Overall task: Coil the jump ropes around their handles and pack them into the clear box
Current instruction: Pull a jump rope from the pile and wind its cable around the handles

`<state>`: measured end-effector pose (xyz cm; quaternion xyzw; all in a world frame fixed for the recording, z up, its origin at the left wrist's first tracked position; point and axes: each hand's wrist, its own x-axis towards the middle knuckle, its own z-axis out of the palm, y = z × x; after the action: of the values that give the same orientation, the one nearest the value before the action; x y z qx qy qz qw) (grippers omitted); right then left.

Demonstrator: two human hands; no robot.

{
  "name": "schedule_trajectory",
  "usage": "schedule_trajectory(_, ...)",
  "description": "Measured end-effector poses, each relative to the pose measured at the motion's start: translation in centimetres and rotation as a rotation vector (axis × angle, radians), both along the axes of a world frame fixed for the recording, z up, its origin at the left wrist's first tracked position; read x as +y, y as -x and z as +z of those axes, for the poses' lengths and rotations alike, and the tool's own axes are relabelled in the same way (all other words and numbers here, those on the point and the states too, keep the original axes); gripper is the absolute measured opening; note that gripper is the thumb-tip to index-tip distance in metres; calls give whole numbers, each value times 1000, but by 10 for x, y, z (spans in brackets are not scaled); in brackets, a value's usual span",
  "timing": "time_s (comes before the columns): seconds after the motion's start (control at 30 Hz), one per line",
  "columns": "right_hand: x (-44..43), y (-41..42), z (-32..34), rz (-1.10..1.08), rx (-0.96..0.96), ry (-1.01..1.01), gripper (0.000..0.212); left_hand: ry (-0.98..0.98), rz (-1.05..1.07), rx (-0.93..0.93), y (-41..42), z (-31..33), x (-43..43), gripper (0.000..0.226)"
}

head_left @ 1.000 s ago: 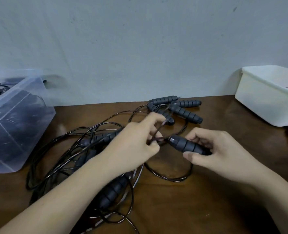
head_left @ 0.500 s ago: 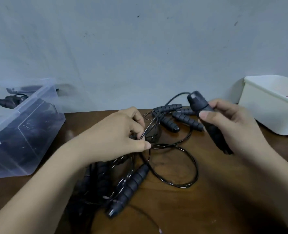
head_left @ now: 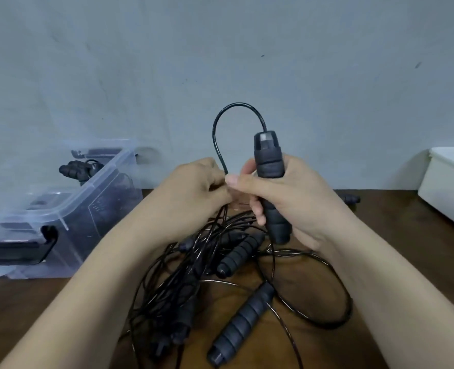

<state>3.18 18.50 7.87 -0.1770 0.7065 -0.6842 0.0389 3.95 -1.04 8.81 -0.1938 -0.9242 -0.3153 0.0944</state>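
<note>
The right hand (head_left: 287, 198) grips one handle (head_left: 269, 166) upright above the table (head_left: 396, 251); the left hand (head_left: 194, 193) pinches its cord (head_left: 216, 134). Other jump ropes (head_left: 183, 275) lie tangled beneath. The clear box (head_left: 69, 209) stands left against the wall, and bare wood separates the right forearm from the white bin (head_left: 449, 182).

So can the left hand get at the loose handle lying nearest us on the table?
Probably, but not right now: the left hand is busy pinching the cord. The loose handle lies uncovered below it, with nothing in between.
</note>
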Motion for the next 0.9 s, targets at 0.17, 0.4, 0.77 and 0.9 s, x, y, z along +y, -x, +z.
schedule_trajectory(0.17,-7,10,3,-21,63,-64,19,8,-50,-62,1,-3,-4,31)
schedule_trajectory(0.4,10,11,3,5,23,-185,20,38,-82,-145,-1,-9,10,31)
schedule_trajectory(0.77,45,21,23,-325,112,78,25,42,-71,-181,-10,-3,14,38)
schedule_trajectory(0.9,64,24,31,-415,160,198,23,60,-91,-195,-13,6,6,27)
